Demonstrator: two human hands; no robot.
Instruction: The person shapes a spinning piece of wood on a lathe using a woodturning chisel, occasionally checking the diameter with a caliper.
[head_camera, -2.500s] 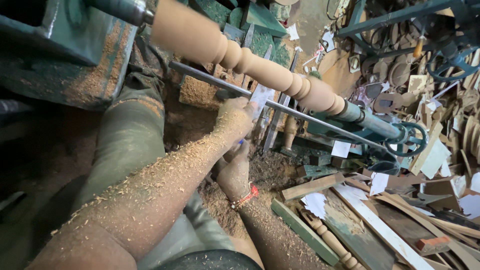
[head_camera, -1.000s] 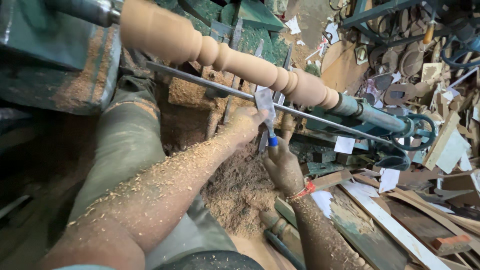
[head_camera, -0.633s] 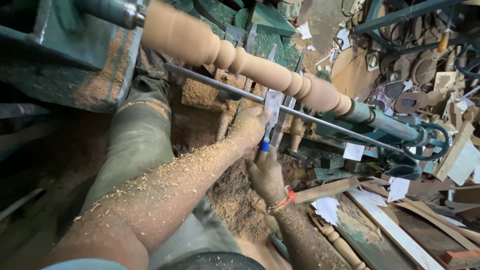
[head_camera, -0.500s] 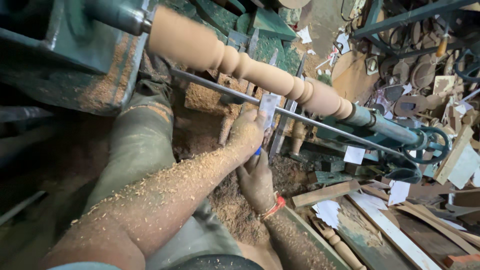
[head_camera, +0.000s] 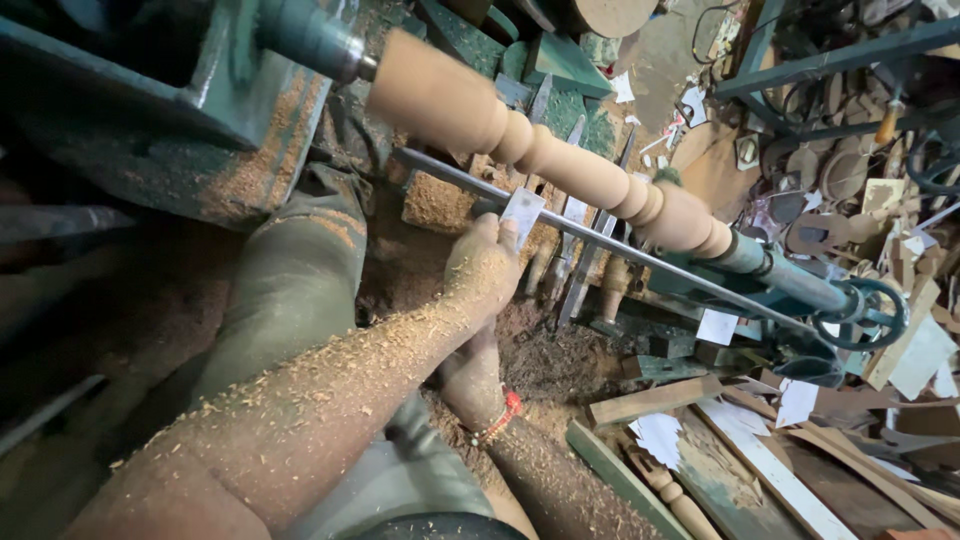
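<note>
The small pale card (head_camera: 523, 210) is pinched in the left hand (head_camera: 483, 268), just under the turned wooden spindle (head_camera: 560, 160) on the lathe. The right hand (head_camera: 470, 375) sits below, its grip hidden. The card could catch on the spindle. Chisels (head_camera: 580, 270) and the metal rest bar (head_camera: 600, 240) crowd the space.

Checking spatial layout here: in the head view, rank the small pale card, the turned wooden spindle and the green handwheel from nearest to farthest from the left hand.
1. Small pale card: at the left hand's fingertips.
2. Turned wooden spindle: just above, on the lathe.
3. Green handwheel: far right.
</note>
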